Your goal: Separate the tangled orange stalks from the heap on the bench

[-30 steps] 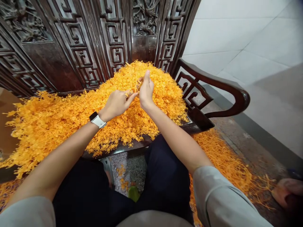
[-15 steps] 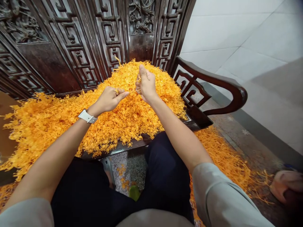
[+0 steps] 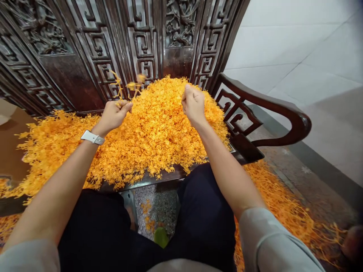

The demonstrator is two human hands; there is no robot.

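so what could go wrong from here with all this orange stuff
The orange pile reaches the front edge of the bench, so a nudge from the nearby right knee could knock pieces down; orange bits already lie on the floor. The thin sprigs in the left hand might slip or snap.

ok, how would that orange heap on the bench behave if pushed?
The orange heap would probably shift in tangled clumps: it's many small branching pieces. Pieces are likely light and bendy, judging by the thin, curved strand at the left hand. A push toward the bench edge might spill some; bits already overhang it.
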